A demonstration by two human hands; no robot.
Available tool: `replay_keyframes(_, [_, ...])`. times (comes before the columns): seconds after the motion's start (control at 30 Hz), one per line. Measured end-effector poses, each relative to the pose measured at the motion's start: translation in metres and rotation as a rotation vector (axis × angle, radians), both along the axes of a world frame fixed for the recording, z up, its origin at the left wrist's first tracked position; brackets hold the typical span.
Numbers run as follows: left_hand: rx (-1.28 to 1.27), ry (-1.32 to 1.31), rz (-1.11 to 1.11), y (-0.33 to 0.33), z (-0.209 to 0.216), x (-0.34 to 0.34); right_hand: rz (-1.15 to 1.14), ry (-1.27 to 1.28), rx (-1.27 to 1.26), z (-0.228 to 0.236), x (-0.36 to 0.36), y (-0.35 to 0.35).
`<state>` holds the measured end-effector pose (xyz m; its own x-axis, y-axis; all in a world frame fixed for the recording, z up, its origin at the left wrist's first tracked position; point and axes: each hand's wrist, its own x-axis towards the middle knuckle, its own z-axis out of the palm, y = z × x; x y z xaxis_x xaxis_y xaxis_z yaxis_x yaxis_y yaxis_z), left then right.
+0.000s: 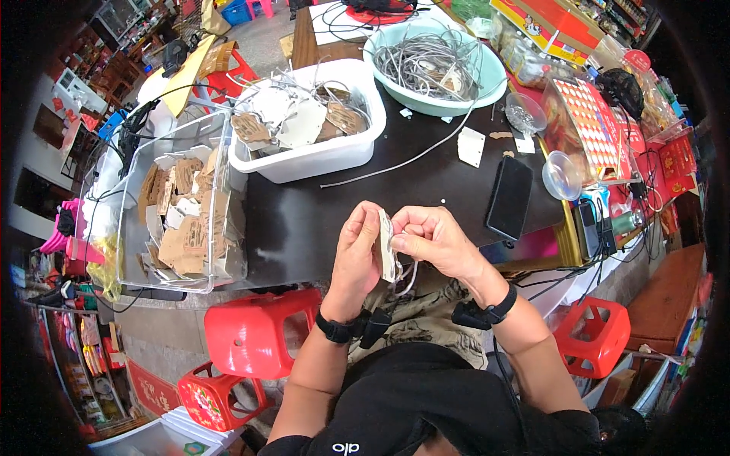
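Note:
My left hand (356, 247) grips a small pale cardboard piece (387, 254) on edge, close to the near side of the dark table. A thin grey cable (411, 280) loops out beneath the cardboard. At the right face of that piece, my right hand (437, 242) is closed in a pinch on the cable, its fingertips partly hidden. Beyond both hands, a white tub (304, 169) holds white and brown cardboard pieces. A pale green basin (433, 106) is filled with tangled grey cables, and one long cable (414, 159) trails from it across the table.
On the left stands a clear plastic bin (186, 287) full of brown cardboard. A black phone (510, 197), a clear round container (561, 176) and a white card (471, 147) lie on the right. Red stools (258, 334) stand below the table edge.

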<state>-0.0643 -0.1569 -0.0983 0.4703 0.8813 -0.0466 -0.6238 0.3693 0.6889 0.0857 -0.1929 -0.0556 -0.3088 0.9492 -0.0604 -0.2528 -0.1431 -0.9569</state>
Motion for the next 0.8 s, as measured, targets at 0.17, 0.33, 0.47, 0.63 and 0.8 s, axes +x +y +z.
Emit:
replay_keyframes(0.17, [-0.104,-0.07,0.016,-0.004,-0.001,0.011,-0.174,-0.022,0.134,-0.003,-0.005,-0.007])
replay_keyframes(0.33, [-0.207,-0.026,0.092,-0.005,-0.002,0.015,-0.155,-0.258,0.268,-0.007,0.003,-0.005])
replay_keyframes(0.47, [-0.105,0.022,0.083,0.003,0.002,0.008,-0.172,-0.018,0.067,-0.005,0.0,-0.002])
replay_keyframes(0.63, [-0.126,-0.042,0.179,0.013,0.003,0.0,-0.128,0.386,-0.245,-0.006,0.019,-0.016])
replay_keyframes(0.8, [-0.067,-0.06,0.205,0.015,-0.002,0.001,-0.086,0.184,-0.272,0.001,0.01,-0.022])
